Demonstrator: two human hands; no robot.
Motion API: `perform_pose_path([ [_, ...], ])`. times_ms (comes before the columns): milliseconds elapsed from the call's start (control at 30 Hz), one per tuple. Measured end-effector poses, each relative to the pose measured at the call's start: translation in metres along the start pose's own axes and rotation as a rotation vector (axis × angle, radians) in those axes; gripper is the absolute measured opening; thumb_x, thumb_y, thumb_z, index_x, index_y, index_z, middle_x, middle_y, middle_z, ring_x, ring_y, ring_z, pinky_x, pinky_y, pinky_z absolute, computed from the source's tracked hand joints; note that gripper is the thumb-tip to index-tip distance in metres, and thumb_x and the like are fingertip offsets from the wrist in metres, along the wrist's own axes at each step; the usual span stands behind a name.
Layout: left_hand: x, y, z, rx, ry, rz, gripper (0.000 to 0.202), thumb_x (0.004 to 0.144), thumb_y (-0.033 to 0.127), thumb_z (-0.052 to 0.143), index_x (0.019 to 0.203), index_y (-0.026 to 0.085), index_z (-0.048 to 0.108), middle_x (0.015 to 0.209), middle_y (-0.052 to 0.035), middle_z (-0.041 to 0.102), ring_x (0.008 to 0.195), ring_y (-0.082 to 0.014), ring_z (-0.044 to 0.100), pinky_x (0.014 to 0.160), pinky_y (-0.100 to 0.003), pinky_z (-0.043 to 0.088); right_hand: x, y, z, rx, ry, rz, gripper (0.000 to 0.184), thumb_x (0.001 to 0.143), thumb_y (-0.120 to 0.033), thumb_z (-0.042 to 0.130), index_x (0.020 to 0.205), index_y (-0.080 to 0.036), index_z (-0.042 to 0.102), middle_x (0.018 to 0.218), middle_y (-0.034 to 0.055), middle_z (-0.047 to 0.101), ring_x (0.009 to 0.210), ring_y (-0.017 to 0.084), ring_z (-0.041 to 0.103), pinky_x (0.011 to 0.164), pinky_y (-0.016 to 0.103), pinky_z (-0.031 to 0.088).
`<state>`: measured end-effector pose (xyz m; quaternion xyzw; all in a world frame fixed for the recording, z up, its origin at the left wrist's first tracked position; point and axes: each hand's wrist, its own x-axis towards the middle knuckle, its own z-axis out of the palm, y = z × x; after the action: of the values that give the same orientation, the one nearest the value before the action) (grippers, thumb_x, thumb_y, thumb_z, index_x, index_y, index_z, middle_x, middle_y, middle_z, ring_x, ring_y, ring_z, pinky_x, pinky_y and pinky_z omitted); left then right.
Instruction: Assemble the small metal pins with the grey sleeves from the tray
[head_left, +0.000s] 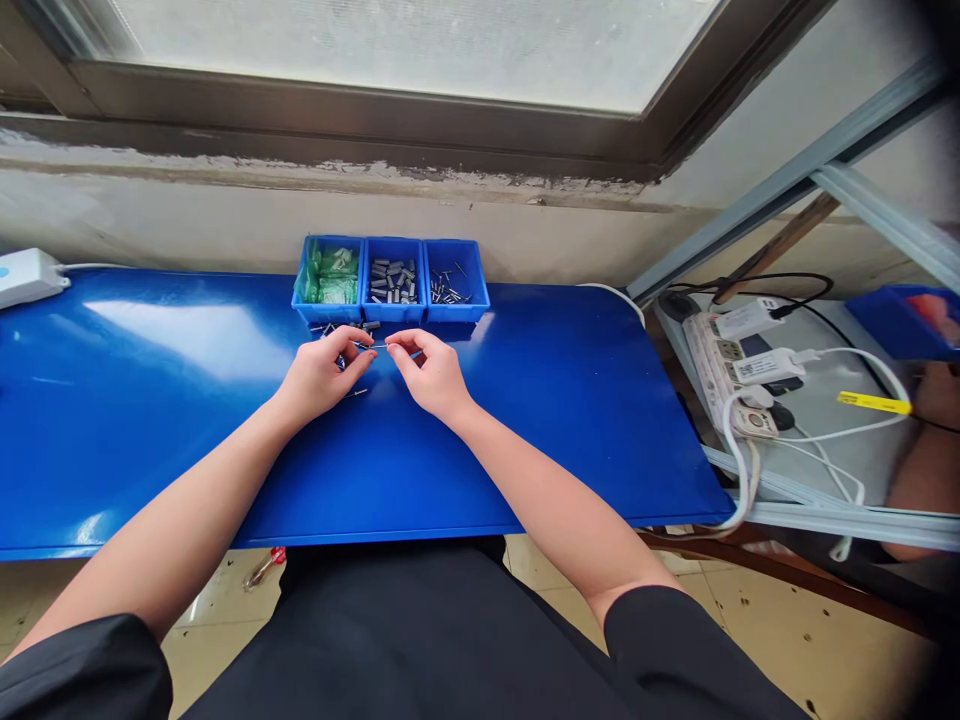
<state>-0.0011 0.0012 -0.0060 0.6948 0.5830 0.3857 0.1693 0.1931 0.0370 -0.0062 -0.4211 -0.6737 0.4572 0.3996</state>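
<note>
Both my hands meet over the blue table (150,400), just in front of three small blue bins. My left hand (322,372) is pinched shut on a small grey cylindrical part. My right hand (429,370) is pinched shut on a thin metal pin (379,346) that points toward the left hand's part. The left bin (328,275) holds green plastic bags, the middle bin (393,280) holds several grey cylinders, the right bin (453,285) holds several thin pins. A few loose parts (357,392) lie on the table by my left hand.
A white device (26,275) with a cable sits at the table's far left. To the right, a power strip (731,370) with plugged chargers and white cables lies on a grey shelf. Another blue bin (907,320) stands at the far right. Wall and window are behind.
</note>
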Motion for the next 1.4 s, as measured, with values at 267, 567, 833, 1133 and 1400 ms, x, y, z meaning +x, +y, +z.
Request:
perform_pose_path([
  [267,0.0013,0.0025,-0.0041,0.000,-0.060,-0.014,0.030,0.096,0.047,0.058,0.091,0.019,0.068,0.079,-0.0018,0.072,0.065,-0.0098,0.056,0.064,-0.021,0.045,0.0002,0.0024,0.0007,-0.001,0.004,-0.067,0.026,0.094,-0.035,0.063,0.104,-0.015,0.075,0.105,0.0084,0.077,0.092,0.015,0.070,0.081,0.027,0.056],
  [567,0.0013,0.0037,-0.0058,0.042,-0.049,-0.007,0.035,0.098,0.049,0.054,0.096,0.018,0.070,0.075,-0.0009,0.069,0.064,-0.0099,0.056,0.065,-0.021,0.044,-0.0005,0.0064,0.0025,-0.032,-0.008,-0.156,0.025,0.095,-0.034,0.063,0.105,-0.015,0.075,0.105,0.0084,0.077,0.090,0.014,0.070,0.080,0.027,0.057],
  [833,0.0012,0.0018,-0.0037,0.017,-0.017,0.031,0.030,0.096,0.047,0.060,0.098,0.019,0.070,0.071,0.0017,0.066,0.059,-0.0081,0.051,0.061,-0.020,0.042,0.0005,0.0074,0.0013,-0.050,0.010,-0.148,0.024,0.096,-0.034,0.062,0.105,-0.015,0.075,0.103,0.0084,0.077,0.089,0.015,0.070,0.082,0.028,0.058],
  [1133,0.0019,0.0022,-0.0062,0.046,-0.053,-0.002,0.038,0.098,0.051,0.053,0.089,0.018,0.069,0.072,-0.0010,0.069,0.062,-0.0099,0.055,0.063,-0.021,0.043,-0.0003,0.0085,0.0033,-0.046,0.005,-0.157,0.024,0.095,-0.032,0.063,0.106,-0.016,0.076,0.105,0.0081,0.077,0.088,0.014,0.070,0.080,0.028,0.058],
  [1400,-0.0002,0.0013,-0.0021,0.003,-0.020,0.033,0.029,0.094,0.045,0.063,0.107,0.021,0.072,0.067,0.0038,0.063,0.058,-0.0074,0.050,0.062,-0.019,0.043,0.0003,0.0072,0.0025,-0.051,0.021,-0.154,0.023,0.095,-0.030,0.064,0.106,-0.015,0.076,0.103,0.0078,0.077,0.087,0.014,0.070,0.080,0.027,0.058],
])
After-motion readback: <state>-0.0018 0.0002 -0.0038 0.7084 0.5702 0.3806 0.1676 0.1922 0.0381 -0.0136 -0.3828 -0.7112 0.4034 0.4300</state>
